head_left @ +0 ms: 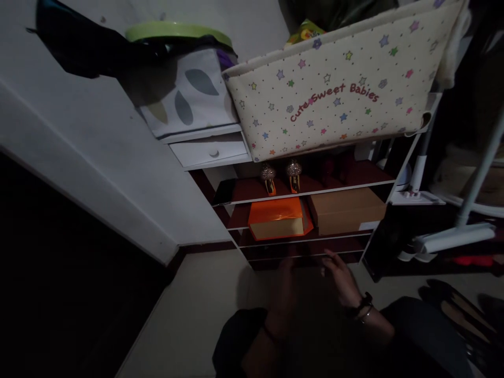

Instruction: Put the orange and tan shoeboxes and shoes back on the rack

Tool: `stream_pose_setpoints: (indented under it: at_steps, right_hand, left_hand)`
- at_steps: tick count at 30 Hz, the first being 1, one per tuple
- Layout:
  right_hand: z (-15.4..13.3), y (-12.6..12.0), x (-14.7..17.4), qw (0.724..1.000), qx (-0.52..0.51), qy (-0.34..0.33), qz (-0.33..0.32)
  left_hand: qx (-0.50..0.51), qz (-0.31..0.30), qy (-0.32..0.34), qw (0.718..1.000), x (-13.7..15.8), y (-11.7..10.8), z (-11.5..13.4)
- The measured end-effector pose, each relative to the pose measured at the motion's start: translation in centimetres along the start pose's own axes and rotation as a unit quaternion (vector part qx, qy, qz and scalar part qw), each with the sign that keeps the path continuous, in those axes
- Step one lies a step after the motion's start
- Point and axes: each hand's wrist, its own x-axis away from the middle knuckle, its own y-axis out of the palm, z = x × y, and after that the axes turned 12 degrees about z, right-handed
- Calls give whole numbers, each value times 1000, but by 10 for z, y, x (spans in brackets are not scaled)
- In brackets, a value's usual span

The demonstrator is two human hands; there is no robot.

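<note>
See orange box (275,211) ahead on shelf rack (364,174), wide side L–R, nearer L hand (284,286); cardboard box (346,210) nearer R hand (342,281). See R part open, w/ nothing shown; can't tell re L, too dark.

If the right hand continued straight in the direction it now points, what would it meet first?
The right hand would probably meet the lower shelves first, beneath the orange box and brown box, though the depth between is hard to judge.

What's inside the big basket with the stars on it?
Something yellow-green and something dark show above the star basket, maybe inside it. I can't see deeper: its front wall covers the rest.
</note>
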Motion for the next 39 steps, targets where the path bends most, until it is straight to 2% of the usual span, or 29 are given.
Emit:
stream_pose_setpoints:
  at_steps: [2, 4, 8, 10, 12, 15, 19, 23, 30, 33, 36, 39]
  right_hand:
    - [-28, 8, 8, 997, -57, -45, -24]
    - [-63, 17, 15, 988, -114, -73, -68]
    - [-135, 34, 27, 957, -146, -117, -220]
    - [-164, 38, 34, 936, -144, -139, -290]
    - [-180, 37, 41, 915, -149, -157, -340]
    - [-181, 27, 44, 891, -157, -166, -393]
    - [-162, 13, 35, 872, -146, -161, -439]
    - [-157, 9, 31, 861, -152, -166, -457]
    - [-162, 7, 36, 846, -170, -186, -471]
    - [-165, 5, 38, 841, -168, -197, -475]
    - [-168, 1, 38, 851, -160, -202, -458]
    - [-166, -7, 30, 875, -119, -205, -421]
  left_hand:
    - [10, 0, -9, 1000, 12, 22, -2]
    - [54, -28, -3, 998, 17, 46, 15]
    - [131, -190, 66, 971, 21, 84, 84]
    - [143, -258, 97, 951, 23, 92, 114]
    - [145, -304, 112, 935, 27, 92, 130]
    - [155, -346, 107, 919, 32, 80, 128]
    - [137, -384, 71, 910, 34, 66, 110]
    - [126, -424, 67, 894, 33, 61, 103]
    - [145, -449, 96, 877, 30, 62, 99]
    - [143, -443, 91, 880, 33, 63, 100]
    - [150, -422, 76, 891, 37, 65, 103]
    - [139, -351, 59, 924, 34, 70, 96]
